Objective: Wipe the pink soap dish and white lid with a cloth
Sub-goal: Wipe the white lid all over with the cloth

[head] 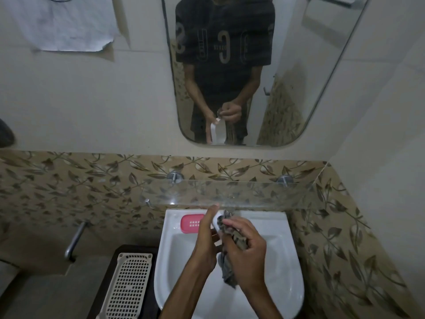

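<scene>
Above the sink (285, 261), left hand (205, 240) fingers grip the white lid (215, 223); right hand (245, 254) fingers pinch a cloth (232, 236) against it, pink soap dish (192, 223) just beyond.

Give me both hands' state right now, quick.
Left hand: grips the white lid over the sink.
Right hand: grips the cloth, pressing it on the lid.
</scene>
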Demonstrator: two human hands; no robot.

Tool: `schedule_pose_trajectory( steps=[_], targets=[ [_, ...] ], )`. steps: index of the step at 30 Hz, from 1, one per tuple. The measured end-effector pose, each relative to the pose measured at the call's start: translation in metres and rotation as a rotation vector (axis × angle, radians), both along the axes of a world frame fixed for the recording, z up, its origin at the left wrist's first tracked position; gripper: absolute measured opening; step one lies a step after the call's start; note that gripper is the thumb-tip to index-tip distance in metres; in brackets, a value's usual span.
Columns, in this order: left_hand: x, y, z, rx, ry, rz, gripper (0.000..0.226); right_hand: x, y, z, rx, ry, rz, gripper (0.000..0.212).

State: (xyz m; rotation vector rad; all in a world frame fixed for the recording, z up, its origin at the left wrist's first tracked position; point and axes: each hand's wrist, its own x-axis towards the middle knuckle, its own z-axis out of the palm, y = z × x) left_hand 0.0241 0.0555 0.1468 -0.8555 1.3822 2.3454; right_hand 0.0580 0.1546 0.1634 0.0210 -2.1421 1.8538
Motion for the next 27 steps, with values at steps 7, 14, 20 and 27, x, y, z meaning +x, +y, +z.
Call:
schedule_pose_trajectory(
  steps=[7,14,20,27],
  targets=[
    [0.0,-0.004,0.012,0.053,0.095,-0.064,0.084,-0.02,0.003,0.012,0.089,0.117,0.0,0.05],
    [0.004,-0.018,0.013,-0.095,0.188,-0.12,0.068,-0.038,0.018,0.018,-0.424,-0.165,-0.122,0.024],
    [-0.003,-0.033,0.021,0.096,0.184,-0.194,0.044,-0.043,0.025,0.022,-0.598,-0.313,0.038,0.015],
    [-0.011,-0.021,0.025,0.274,0.067,-0.023,0.025,-0.018,0.013,0.011,0.013,0.132,-0.045,0.031]
  ],
)
